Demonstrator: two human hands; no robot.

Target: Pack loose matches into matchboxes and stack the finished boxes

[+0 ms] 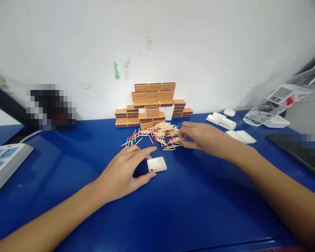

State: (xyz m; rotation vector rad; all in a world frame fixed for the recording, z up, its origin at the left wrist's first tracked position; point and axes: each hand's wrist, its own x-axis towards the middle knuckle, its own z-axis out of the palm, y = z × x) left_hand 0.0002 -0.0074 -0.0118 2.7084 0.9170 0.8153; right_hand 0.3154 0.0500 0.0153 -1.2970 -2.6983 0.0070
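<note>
A small white matchbox tray (160, 161) lies on the blue table with a red-tipped match (156, 169) inside along its near side. My left hand (128, 169) is around the tray's left end, thumb at the near edge and a finger at the far corner, the index finger raised above. Behind it spreads a loose heap of matches (164, 130) with red heads. At the heap's right edge, my right hand (195, 135) has thumb and fingers closed on matches; how many is hidden by the fingers.
Orange matchboxes (152, 96) are stacked against the wall behind the heap. White trays (222, 121) lie at the right, near a tilted water bottle (267, 105) and a dark phone-like slab (299, 150). A power strip (9, 159) sits at the left.
</note>
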